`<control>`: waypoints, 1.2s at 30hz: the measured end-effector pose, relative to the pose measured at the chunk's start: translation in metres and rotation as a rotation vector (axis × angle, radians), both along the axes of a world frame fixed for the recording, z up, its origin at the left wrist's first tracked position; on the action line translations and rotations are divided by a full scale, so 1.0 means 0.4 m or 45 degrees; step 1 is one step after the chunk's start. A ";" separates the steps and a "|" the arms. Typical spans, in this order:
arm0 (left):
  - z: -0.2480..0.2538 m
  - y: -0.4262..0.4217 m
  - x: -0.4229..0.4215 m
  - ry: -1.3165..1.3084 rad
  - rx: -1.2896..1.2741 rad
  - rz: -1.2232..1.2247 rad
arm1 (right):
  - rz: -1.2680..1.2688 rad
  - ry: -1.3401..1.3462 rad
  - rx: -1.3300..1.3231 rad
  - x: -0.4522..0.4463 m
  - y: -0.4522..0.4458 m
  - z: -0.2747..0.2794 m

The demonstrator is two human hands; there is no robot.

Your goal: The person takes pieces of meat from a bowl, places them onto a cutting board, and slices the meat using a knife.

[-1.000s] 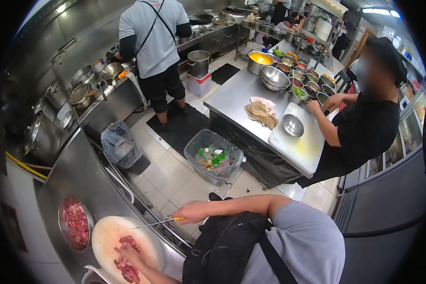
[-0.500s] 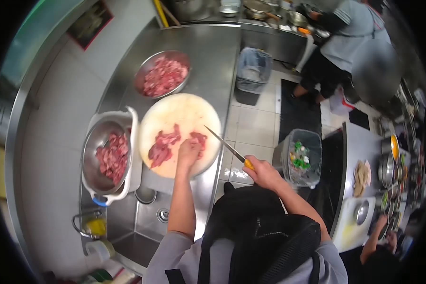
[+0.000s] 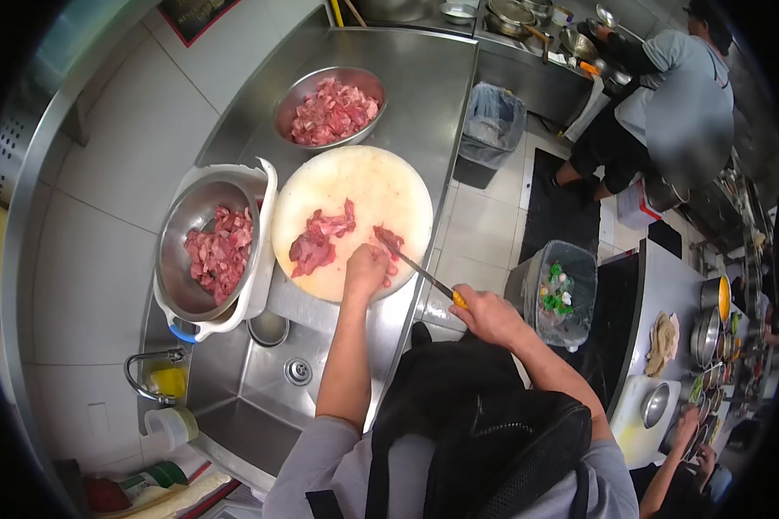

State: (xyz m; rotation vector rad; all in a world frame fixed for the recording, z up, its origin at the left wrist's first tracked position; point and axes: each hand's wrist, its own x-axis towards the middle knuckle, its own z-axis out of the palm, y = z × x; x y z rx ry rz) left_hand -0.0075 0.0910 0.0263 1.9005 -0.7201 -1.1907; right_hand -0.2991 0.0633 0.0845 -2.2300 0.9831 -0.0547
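Observation:
My right hand (image 3: 488, 315) is wrapped round the yellow handle of a knife (image 3: 426, 277). Its blade lies over a small piece of raw meat (image 3: 389, 235) near the right side of a round cutting board (image 3: 355, 173). My left hand (image 3: 368, 270) rests on the board with curled fingers, pressed against the near end of that piece. Some of the meat shows beside the fingertips. Left of the hand lies a larger piece of raw meat (image 3: 316, 240), untouched.
A metal bowl of cut meat (image 3: 284, 130) stands beyond the board. Another metal bowl (image 3: 178, 251) with meat sits in a white basin (image 3: 264, 186) at left, above a sink (image 3: 242, 424). Lined bins (image 3: 515, 298) stand at right. Two other people work nearby.
The knife has come down and left, from above the board's edge onto the small meat piece. My left hand stays at that piece. The whole view has shifted slightly.

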 end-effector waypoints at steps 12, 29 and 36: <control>-0.049 -0.025 -0.019 -0.965 0.056 -0.067 | 0.005 0.270 -0.120 0.024 0.000 0.043; -0.044 0.001 -0.029 -1.062 0.043 -0.090 | 0.160 0.486 -0.201 0.134 -0.057 0.015; -0.057 0.021 -0.005 -1.115 0.027 -0.112 | 0.177 0.600 -0.121 0.066 -0.082 0.073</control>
